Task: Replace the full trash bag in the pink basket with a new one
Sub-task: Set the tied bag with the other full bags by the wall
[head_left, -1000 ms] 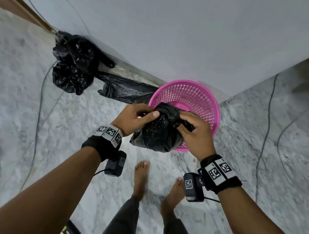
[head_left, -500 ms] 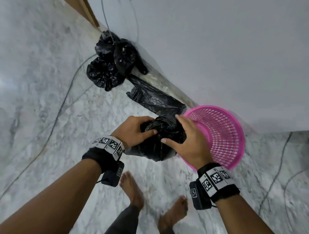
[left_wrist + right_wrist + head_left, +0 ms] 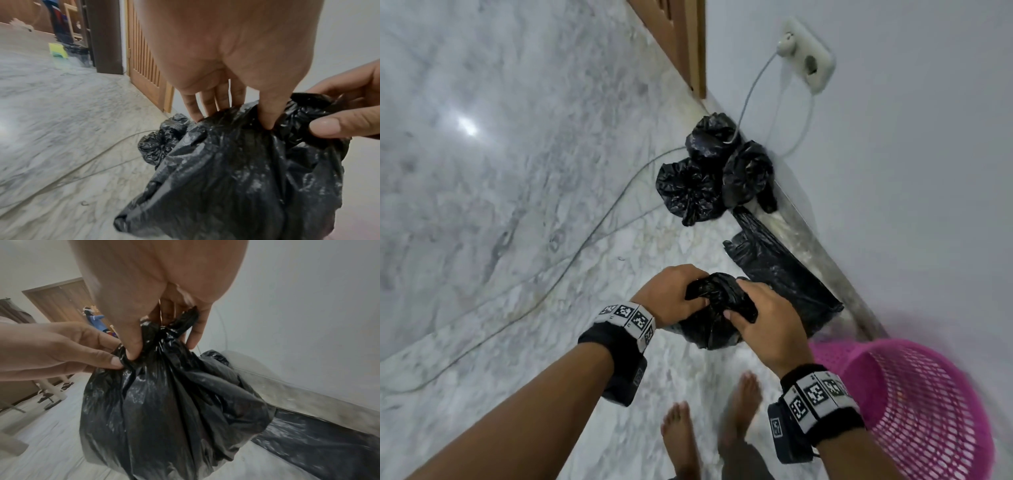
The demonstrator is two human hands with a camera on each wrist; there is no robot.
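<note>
Black full bag [image 3: 714,329] out of pink basket [image 3: 914,404], neck pinched by left hand [image 3: 671,294] and right hand [image 3: 767,329]. Next: drop it by tied bags [image 3: 709,174] at 12 o'clock, fetch flat bag [image 3: 780,277].

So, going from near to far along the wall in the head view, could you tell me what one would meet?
Pink basket → full bag, gripped by left hand and right hand → flat black bag on the floor → heap of tied black bags → wall socket.
</note>
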